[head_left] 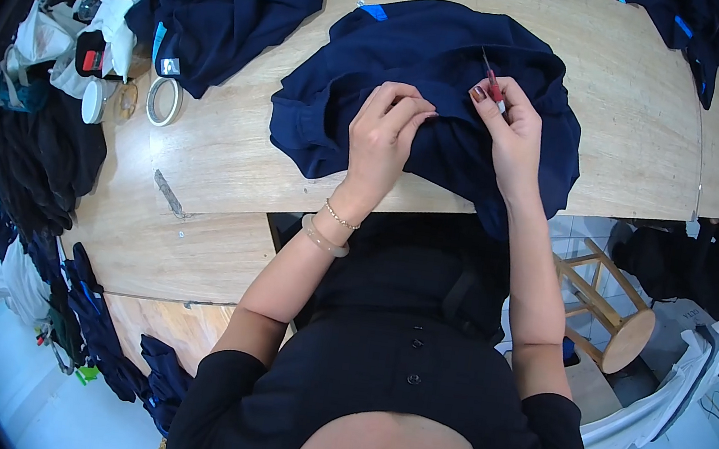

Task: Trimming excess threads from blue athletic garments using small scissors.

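A dark navy garment (pixel 432 36) lies bunched on the wooden table in front of me, with a bright blue tag (pixel 373 12) at its far left edge. My left hand (pixel 381 133) rests over its near middle, thumb and fingers pinched together on the fabric. In my right hand (pixel 513 131), above the garment's right side, is a slim red-handled pointed tool (pixel 493 87). Its thin dark tip points away from me and lies over a fold. The fingers partly cover the handle, so its exact kind is unclear.
More navy garments (pixel 234 3) are heaped at the far left. A roll of tape (pixel 164 102) and a white round lid (pixel 93 102) sit near the left edge. Dark clothing (pixel 45 150) hangs there too. A wooden stool (pixel 630 340) stands below the table at right.
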Demonstrator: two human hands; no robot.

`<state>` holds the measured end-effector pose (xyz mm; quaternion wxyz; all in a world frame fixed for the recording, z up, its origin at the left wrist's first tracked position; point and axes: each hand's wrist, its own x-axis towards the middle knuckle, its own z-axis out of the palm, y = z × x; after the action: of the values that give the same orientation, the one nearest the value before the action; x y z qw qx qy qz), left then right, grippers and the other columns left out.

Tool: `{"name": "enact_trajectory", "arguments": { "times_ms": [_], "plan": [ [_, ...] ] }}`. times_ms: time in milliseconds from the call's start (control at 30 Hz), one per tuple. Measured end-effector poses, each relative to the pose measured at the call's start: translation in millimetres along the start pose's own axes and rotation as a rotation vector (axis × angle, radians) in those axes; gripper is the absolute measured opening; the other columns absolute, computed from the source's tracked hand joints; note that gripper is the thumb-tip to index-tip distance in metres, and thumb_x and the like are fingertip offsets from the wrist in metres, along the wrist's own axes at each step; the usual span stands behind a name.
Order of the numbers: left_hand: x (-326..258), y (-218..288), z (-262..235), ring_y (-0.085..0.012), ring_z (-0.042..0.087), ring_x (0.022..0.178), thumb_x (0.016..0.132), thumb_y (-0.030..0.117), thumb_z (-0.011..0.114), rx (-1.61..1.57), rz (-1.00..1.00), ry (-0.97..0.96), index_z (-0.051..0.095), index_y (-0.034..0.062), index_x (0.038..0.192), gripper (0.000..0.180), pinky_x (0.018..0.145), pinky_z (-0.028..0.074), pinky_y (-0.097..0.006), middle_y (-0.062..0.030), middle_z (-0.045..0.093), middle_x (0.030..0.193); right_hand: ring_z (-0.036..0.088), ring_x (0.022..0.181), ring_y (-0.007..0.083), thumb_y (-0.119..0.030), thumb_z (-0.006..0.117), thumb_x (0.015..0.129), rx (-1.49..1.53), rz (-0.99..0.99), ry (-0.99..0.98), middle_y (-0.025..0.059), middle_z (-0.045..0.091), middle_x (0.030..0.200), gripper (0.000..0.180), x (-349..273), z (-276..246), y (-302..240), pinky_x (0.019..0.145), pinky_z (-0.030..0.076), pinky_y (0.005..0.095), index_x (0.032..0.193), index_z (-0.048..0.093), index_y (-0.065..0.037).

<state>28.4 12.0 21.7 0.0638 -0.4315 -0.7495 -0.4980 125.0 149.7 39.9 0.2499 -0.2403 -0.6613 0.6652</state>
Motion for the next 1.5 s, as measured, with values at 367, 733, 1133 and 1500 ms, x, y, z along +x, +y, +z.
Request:
{"name": "enact_trajectory", "arguments": {
  "times_ms": [367,733,1133,1500],
  "plan": [
    [-3,-2,-6,-0.0156,0.060,0.068,0.087,-0.006,0.058,-0.235,-0.228,-0.033,0.058,-0.0038,0.087,0.003,0.063,0.050,-0.024,-0.0089,0.062,0.084,0.048,0.074,0.0059,-0.018,0.061,0.093,0.046,0.027,-0.001,-0.0006,0.057,0.085,0.016,-13,-13,4,0.070,0.040,0.0200,0.095,0.060,-0.002],
    [7,10,-28,-0.0105,0.059,0.077,0.098,0.007,0.051,-0.622,-0.493,0.182,0.058,-0.0019,0.098,0.011,0.071,0.051,-0.023,-0.0081,0.061,0.091,0.052,0.084,0.0048,-0.019,0.063,0.093,-0.129,0.011,-0.082,-0.0016,0.059,0.087,0.020,-15,-21,-23,0.079,0.041,0.0192,0.103,0.059,-0.002],
    [-7,15,-17,-0.0147,0.054,0.069,0.092,0.005,0.058,-0.292,-0.459,-0.211,0.064,-0.0037,0.088,0.012,0.065,0.044,-0.025,-0.0082,0.055,0.090,0.048,0.077,0.0036,-0.015,0.065,0.091,-0.088,0.017,-0.051,-0.0023,0.057,0.085,0.019,-40,-15,3,0.071,0.040,0.0183,0.102,0.058,-0.001],
    [-11,20,-7,-0.0159,0.057,0.084,0.084,0.005,0.068,-0.141,-0.465,-0.229,0.065,-0.0022,0.084,0.008,0.073,0.047,-0.027,-0.0070,0.054,0.096,0.051,0.078,0.0046,-0.015,0.066,0.090,-0.094,0.019,-0.041,-0.0009,0.060,0.085,0.020,-41,-15,5,0.072,0.041,0.0192,0.103,0.058,-0.001]
  ]
}}
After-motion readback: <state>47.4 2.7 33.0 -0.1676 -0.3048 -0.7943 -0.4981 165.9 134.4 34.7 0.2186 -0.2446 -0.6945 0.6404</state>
